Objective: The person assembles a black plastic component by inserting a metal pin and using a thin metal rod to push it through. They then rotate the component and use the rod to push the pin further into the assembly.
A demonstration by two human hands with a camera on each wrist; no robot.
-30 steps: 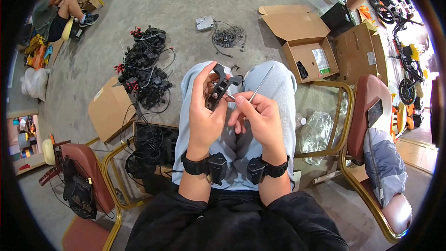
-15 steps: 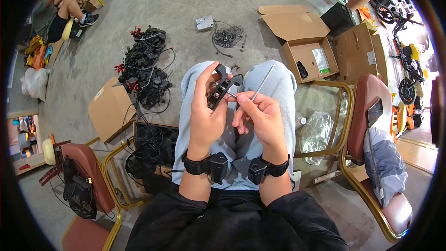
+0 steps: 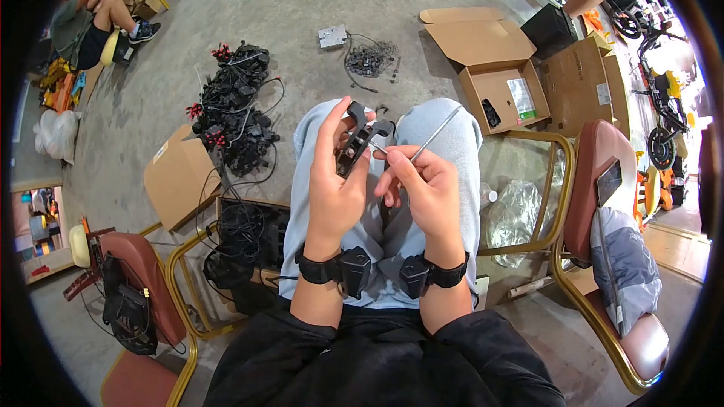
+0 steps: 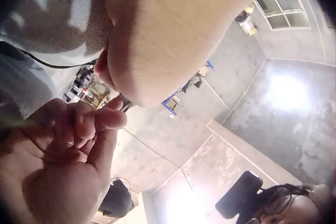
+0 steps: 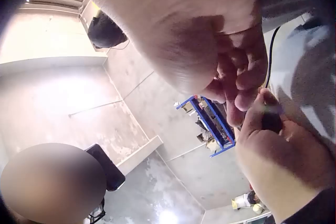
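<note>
In the head view, the left hand (image 3: 337, 190) grips a black bracket-like part (image 3: 357, 142) between thumb and fingers, above the lap. The right hand (image 3: 427, 194) pinches a thin metal L-shaped rod (image 3: 437, 133) between thumb and forefinger. Its long arm points up and away; its short end reaches the side of the black part, where exact contact cannot be told. Both wrist views show the hands close together, the left wrist view with the right hand's curled fingers (image 4: 84, 129), but the black part is mostly hidden there.
A heap of black cables (image 3: 237, 109) lies on the floor ahead left. Beyond the knees are a metal box (image 3: 332, 38) and small black pieces (image 3: 371, 59). An open cardboard box (image 3: 504, 94) stands ahead right, with chairs on both sides (image 3: 143, 271) (image 3: 596, 158). Two other people are partly visible.
The rod's long arm has swung to the right, tilting further over. The right hand has shifted slightly, while the left hand keeps its grip on the black part.
</note>
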